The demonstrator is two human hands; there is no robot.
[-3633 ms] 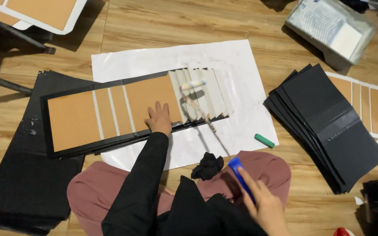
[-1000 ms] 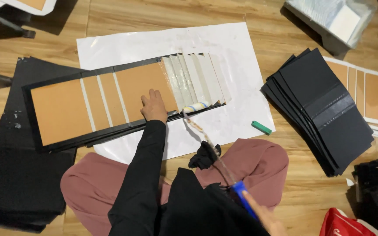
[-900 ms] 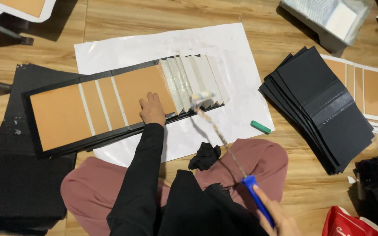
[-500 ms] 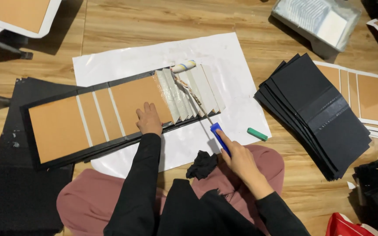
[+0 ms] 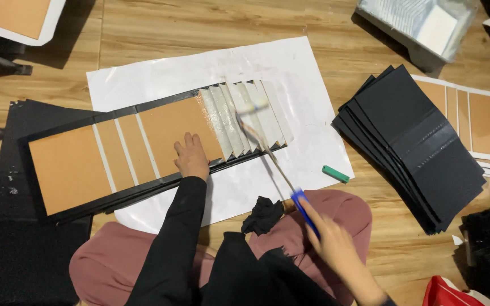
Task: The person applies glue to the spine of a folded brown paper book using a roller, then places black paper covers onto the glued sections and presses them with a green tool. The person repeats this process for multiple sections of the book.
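My left hand (image 5: 191, 157) presses flat on a long brown board with a black border (image 5: 120, 153), which lies on a white sheet (image 5: 290, 68) on the wooden floor. My right hand (image 5: 333, 243) grips the blue handle of a small paint roller (image 5: 253, 107). The roller head, blurred by motion, rests on several fanned strips coated in white paste (image 5: 245, 116) at the board's right end. I sit with my knees under a pink cloth, close to the board.
A stack of black boards (image 5: 415, 147) lies to the right, with brown panels (image 5: 483, 124) behind it. A green eraser-like block (image 5: 335, 174) sits on the sheet's edge. Black sheets (image 5: 7, 249) lie at left, a tray (image 5: 421, 22) at top right, a black rag (image 5: 263, 215) on my lap.
My right hand swung the roller from beside my lap up onto the fanned strips, then drew it back down over them. My left hand stayed pressed on the board.
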